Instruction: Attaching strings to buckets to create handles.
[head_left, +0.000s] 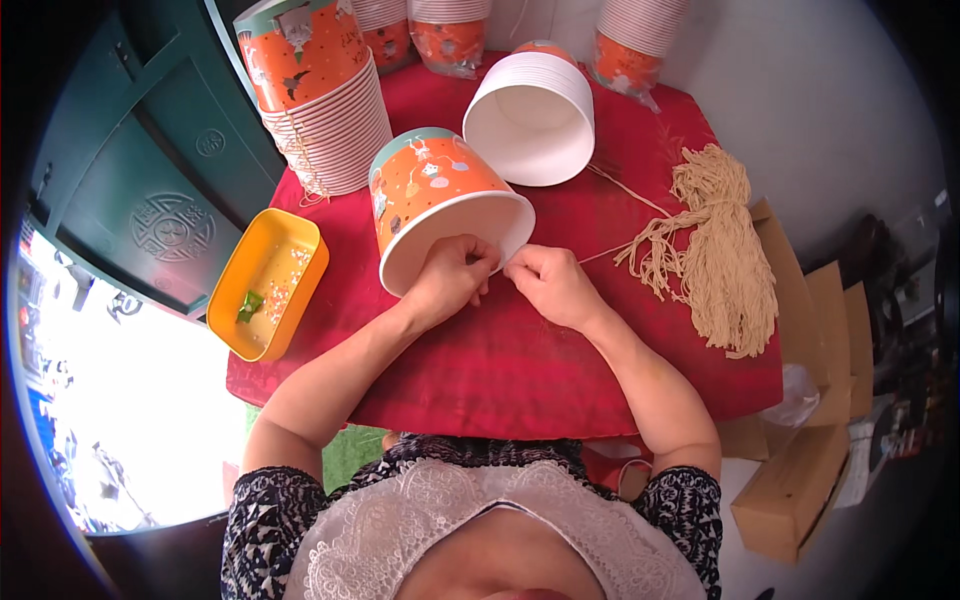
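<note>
An orange paper bucket [425,178] with cartoon figures lies on its side on the red-covered table, its white mouth facing me. My left hand [458,278] reaches just into this mouth, fingers curled together near the lower rim. Against the rim's right side, my right hand [553,285] is closed in a pinch. Whatever lies between the fingers of either hand is too small or hidden to make out. A thin beige cord [606,253] runs from beside my right hand toward a bundle of beige cords [725,255], tied near its top, at the table's right.
Behind lies another bucket [525,120], white mouth forward. A tall nested stack of buckets [325,110] stands at the back left, with more wrapped stacks [640,45] along the wall. A yellow tray [318,262] holds small bits. Cardboard boxes [795,490] sit off the table's right edge.
</note>
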